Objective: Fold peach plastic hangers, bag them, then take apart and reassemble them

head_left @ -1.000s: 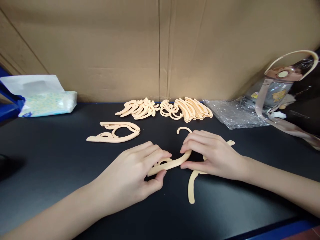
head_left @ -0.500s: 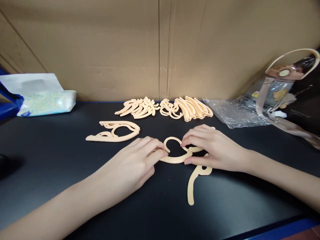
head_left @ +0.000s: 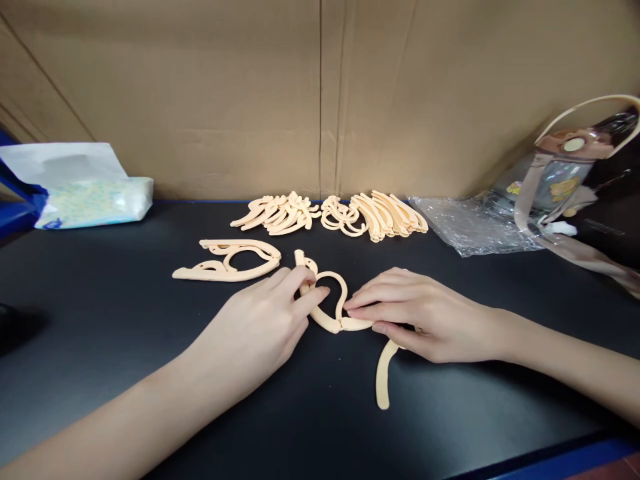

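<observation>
Between my hands lies a cream folding clothes hanger point(head_left: 326, 321), its curved hook point(head_left: 345, 287) rising from the joint at the bottom. My left hand point(head_left: 280, 313) pinches the hanger's left arm, which slants up and away with its end above my fingers. My right hand point(head_left: 415, 313) is closed over the other arm, most of which it hides. Partly under that hand, a loose curved hanger arm point(head_left: 383, 383) lies on the black table. To the left rests another folded hanger point(head_left: 250, 275) with its arms together.
At the back are a pile of hanger arms point(head_left: 280, 215), several loose hooks point(head_left: 343, 219) and a stack of more arms point(head_left: 390, 217). A clear plastic bag point(head_left: 465, 223) and a strapped bottle point(head_left: 555, 173) stand right; a tissue pack point(head_left: 95, 200) lies left. Cardboard point(head_left: 200, 100) forms the back wall.
The hanger has turned, its left arm now angled upward and its hook shifted left. My right hand has moved slightly down, covering more of the loose arm.
</observation>
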`<state>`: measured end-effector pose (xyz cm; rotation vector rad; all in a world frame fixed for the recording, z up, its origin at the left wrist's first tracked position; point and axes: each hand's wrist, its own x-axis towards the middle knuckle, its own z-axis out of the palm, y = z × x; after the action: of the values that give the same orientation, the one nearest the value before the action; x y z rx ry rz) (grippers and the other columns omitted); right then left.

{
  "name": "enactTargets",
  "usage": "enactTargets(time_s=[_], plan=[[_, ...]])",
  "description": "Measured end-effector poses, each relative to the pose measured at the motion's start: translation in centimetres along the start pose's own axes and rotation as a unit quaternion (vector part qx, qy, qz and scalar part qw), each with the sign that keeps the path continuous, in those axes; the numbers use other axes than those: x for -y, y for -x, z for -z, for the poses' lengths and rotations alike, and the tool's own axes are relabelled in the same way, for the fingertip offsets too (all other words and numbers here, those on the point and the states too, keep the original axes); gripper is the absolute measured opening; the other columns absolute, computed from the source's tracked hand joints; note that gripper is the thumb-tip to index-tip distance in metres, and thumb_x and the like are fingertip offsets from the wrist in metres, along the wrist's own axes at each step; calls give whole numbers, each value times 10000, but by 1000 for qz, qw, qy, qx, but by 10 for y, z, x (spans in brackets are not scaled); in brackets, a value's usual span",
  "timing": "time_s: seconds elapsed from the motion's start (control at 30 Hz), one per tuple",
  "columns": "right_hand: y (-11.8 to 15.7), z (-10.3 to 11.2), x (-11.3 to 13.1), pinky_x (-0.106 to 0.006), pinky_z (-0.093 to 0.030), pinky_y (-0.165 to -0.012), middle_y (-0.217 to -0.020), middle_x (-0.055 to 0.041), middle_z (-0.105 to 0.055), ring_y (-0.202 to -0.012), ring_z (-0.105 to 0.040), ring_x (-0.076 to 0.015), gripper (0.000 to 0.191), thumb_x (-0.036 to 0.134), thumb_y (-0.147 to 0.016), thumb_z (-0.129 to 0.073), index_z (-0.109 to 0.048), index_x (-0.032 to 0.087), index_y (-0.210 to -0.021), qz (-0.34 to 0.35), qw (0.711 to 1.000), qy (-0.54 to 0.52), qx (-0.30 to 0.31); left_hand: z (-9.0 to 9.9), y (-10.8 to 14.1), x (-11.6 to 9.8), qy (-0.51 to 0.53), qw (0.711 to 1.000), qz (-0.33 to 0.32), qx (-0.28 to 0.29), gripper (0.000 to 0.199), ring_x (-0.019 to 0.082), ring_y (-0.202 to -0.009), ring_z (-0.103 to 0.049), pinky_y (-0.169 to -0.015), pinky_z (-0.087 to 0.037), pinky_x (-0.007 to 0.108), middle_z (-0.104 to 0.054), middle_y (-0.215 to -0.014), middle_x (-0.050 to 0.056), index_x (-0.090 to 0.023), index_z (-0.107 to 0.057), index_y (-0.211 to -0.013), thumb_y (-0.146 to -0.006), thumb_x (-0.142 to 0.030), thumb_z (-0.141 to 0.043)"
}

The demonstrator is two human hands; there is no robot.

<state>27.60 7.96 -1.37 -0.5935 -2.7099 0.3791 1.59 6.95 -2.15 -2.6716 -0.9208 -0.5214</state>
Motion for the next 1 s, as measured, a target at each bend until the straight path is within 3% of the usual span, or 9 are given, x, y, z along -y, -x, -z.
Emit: enactTargets(time_s=[0.2, 0.37, 0.47, 0.53, 0.6, 0.67, 0.77, 0.87, 1.0], plan=[[0, 2, 0, -358, -426, -955, -1240, -80, -667, -1144, -567, -195, 322, 102, -968, -483, -652, 189, -1228, 15, 999, 32, 22, 5, -1, -4, 31, 999, 19, 13, 325, 259, -896, -689, -707, -583, 382, -679, -1089, 136, -79, -699, -1032, -948, -113, -387], [0, 16, -1, -318, -421, -828, -1011, -53, -675, -902, -576, -167, 152, 241, -973, -549, -687, 191, -1015, -39, 997, 62, 3, 6, -3, -8, 13, 999, 31, 1, 362, 255, -796, -690, -663, -580, 389, -706, -986, 120, -57, -704, -966, -988, -134, -351], [3, 30, 4, -288, -394, -695, -789, -1, -637, -738, -554, -149, 225, 407, -893, -666, -642, 189, -844, -89, 993, 46, 58, 6, -3, -9, 7, 999, 33, 1, 368, 253, -775, -685, -667, -570, 388, -703, -936, 112, -70, -701, -922, -995, -143, -348], [7, 38, 7, -274, -385, -644, -768, 10, -625, -717, -560, -150, 319, 501, -810, -729, -637, 196, -829, -127, 985, 23, 116, 5, -3, -8, 3, 999, 38, 8, 362, 254, -776, -680, -673, -557, 388, -695, -906, 105, -81, -693, -901, -997, -152, -351], [11, 44, 10, -267, -408, -669, -831, 5, -640, -778, -589, -155, 259, 454, -820, -729, -660, 213, -887, -147, 976, -3, 160, 5, -3, -6, 6, 999, 49, 18, 340, 250, -773, -671, -661, -537, 378, -685, -878, 89, -102, -679, -881, -993, -151, -363], [14, 49, 10, -256, -429, -734, -912, 2, -646, -859, -605, -148, 83, 298, -883, -664, -680, 239, -940, -144, 974, -24, 172, 6, -3, -4, 29, 997, 71, 29, 278, 233, -765, -657, -643, -510, 354, -675, -859, 57, -139, -659, -857, -978, -154, -409], [16, 52, 4, -238, -440, -784, -1026, -2, -633, -932, -605, -134, 203, 125, -896, -573, -715, 269, -896, -133, 975, -37, 171, 6, -3, -1, 97, 984, 140, 42, 148, 186, -707, -627, -589, -454, 296, -652, -801, -12, -199, -618, -825, -921, -154, -515], [15, 53, -5, -241, -441, -807, -1114, -3, -617, -973, -600, -136, 297, 76, -894, -529, -718, 264, -763, -126, 978, -39, 164, 4, -2, 0, 142, 969, 197, 46, 121, 153, -655, -608, -545, -411, 260, -625, -765, -46, -228, -598, -845, -889, -137, -532], [15, 49, -12, -257, -438, -746, -1043, -23, -629, -886, -602, -144, 232, 127, -917, -492, -658, 223, -787, -144, 983, 9, 110, 3, 0, -4, 160, 971, 175, 34, 186, 137, -699, -619, -583, -438, 257, -615, -905, -24, -227, -573, -945, -923, -106, -434]])
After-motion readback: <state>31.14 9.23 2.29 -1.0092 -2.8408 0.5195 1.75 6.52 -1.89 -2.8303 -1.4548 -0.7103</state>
